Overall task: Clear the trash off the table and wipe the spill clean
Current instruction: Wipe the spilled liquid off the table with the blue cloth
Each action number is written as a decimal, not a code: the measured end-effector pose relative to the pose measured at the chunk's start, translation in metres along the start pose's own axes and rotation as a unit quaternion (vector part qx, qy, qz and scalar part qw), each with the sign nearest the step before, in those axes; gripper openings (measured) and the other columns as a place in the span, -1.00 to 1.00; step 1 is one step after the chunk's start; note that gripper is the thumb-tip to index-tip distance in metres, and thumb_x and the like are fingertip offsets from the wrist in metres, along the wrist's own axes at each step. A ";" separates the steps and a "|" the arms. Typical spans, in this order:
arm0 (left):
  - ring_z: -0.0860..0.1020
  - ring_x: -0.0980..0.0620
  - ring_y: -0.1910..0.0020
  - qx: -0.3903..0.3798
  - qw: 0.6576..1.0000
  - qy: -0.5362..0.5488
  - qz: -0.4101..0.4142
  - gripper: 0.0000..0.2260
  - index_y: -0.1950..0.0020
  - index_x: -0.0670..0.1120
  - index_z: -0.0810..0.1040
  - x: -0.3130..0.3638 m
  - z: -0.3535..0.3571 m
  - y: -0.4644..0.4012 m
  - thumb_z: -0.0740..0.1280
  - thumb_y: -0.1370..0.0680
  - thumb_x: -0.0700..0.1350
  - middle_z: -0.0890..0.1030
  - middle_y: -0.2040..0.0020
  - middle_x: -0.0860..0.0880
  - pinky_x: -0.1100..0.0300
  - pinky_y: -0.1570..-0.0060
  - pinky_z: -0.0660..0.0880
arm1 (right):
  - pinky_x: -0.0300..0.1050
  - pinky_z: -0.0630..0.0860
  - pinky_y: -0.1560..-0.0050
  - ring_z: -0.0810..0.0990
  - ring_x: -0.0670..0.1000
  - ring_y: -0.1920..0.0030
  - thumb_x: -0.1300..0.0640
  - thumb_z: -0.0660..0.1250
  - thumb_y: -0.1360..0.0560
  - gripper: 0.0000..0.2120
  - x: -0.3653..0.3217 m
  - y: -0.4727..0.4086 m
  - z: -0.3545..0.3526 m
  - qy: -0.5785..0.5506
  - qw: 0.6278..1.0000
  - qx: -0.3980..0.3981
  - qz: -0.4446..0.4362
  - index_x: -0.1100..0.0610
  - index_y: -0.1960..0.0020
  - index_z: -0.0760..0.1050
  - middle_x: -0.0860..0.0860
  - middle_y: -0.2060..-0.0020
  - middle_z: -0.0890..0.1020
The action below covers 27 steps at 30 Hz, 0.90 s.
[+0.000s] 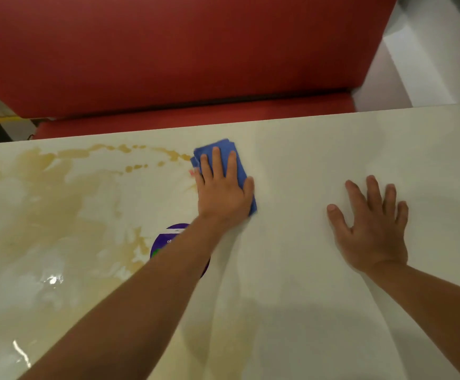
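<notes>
near the table's [333,138] far edge, left hand [223,193] presses cloth [238,163] flat; right hand [374,229] spread.

Honestly you can only catch a tiny white "of" on the purple round sticker [165,244] on the table; everything else printed there is blurred.

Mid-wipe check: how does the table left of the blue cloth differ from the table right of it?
The left part of the table carries a tan spill in smears and droplets, with wet glare; the right part looks plain white and dry. The left hand presses the blue cloth flat at the spill's edge; the right hand rests bare on the clean side. Both parts belong to one white tabletop.
</notes>
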State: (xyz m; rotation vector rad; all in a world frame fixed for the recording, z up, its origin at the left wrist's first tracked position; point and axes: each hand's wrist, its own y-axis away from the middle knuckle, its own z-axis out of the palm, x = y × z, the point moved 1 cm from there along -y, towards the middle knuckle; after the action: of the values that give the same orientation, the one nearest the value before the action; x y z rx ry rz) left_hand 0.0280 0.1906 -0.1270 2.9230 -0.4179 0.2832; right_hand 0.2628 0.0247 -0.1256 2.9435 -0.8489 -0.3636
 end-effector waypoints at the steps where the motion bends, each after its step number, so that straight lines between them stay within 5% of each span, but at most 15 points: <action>1: -0.18 -0.25 -0.63 0.000 1.000 -0.002 -0.012 -0.37 -0.68 0.00 -0.05 -0.006 -0.006 -0.019 -0.01 -0.68 0.23 -0.15 -0.67 -0.15 -0.20 -0.56 -0.19 | 0.28 -0.13 -0.60 -0.11 0.20 -0.63 -0.39 -0.14 -0.58 -0.30 0.000 0.000 0.000 -0.003 1.000 0.000 0.001 -0.08 -0.62 0.10 0.05 -0.65 0.00; 8: -0.14 -0.28 -0.63 0.018 0.993 0.013 -0.114 -0.37 -0.68 -0.05 -0.05 0.005 -0.004 -0.032 0.00 -0.68 0.20 -0.12 -0.66 -0.20 -0.24 -0.57 -0.17 | 0.30 -0.09 -0.59 -0.07 0.22 -0.63 -0.38 -0.14 -0.58 -0.30 -0.001 0.002 -0.002 -0.007 1.000 0.003 0.001 -0.06 -0.60 0.14 0.07 -0.64 0.05; 16: -0.17 -0.23 -0.64 0.006 1.000 0.009 -0.025 -0.33 -0.68 -0.03 -0.03 0.026 0.026 0.087 -0.09 -0.64 0.27 -0.14 -0.67 -0.15 -0.18 -0.57 -0.23 | 0.27 -0.14 -0.59 -0.10 0.19 -0.63 -0.38 -0.13 -0.58 -0.30 0.000 0.000 0.001 -0.006 1.000 -0.003 0.007 -0.07 -0.61 0.12 0.04 -0.64 0.02; 27: -0.17 -0.24 -0.63 0.003 0.997 -0.001 -0.078 -0.37 -0.68 0.00 -0.06 -0.014 -0.009 -0.027 -0.01 -0.68 0.24 -0.15 -0.67 -0.14 -0.24 -0.55 -0.20 | 0.31 -0.10 -0.58 -0.08 0.22 -0.63 -0.36 -0.12 -0.59 -0.32 0.000 0.002 -0.001 -0.015 1.000 0.004 0.005 -0.06 -0.60 0.13 0.06 -0.64 0.05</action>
State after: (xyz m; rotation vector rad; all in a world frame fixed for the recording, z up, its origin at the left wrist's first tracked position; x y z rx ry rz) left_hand 0.0209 0.2216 -0.1255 2.9406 -0.1881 0.2596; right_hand 0.2620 0.0235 -0.1245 2.9469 -0.8702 -0.4073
